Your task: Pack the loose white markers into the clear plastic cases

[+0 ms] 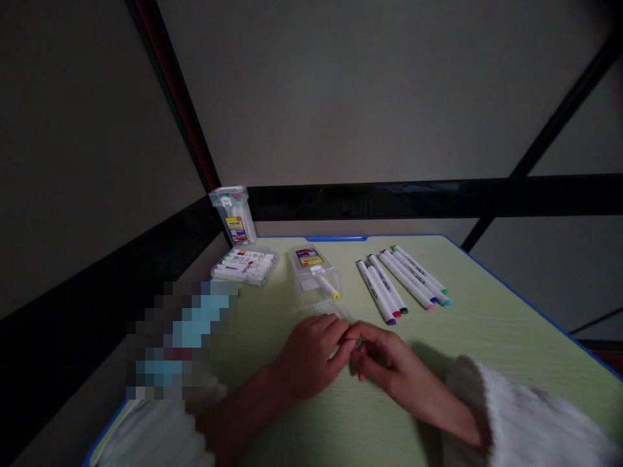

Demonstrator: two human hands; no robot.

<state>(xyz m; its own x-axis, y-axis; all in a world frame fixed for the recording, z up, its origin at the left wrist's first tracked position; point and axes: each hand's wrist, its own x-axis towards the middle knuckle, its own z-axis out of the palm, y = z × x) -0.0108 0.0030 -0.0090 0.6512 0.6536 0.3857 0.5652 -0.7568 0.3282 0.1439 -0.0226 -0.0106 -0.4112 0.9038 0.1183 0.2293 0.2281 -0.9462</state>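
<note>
Pale green desk (487, 337) with blue edging carries a clear plastic marker case (315, 280) lying open just beyond your left hand (309, 353) and right hand (389, 366), whose fingertips meet, curled, over something too blurred to identify, its long axis running away from you.

My count of the pens and boxes

I see five loose pens (402, 283), three clear pen boxes (315, 275), one pen with a yellow tip (327, 285), and two hands (311, 353).
</note>
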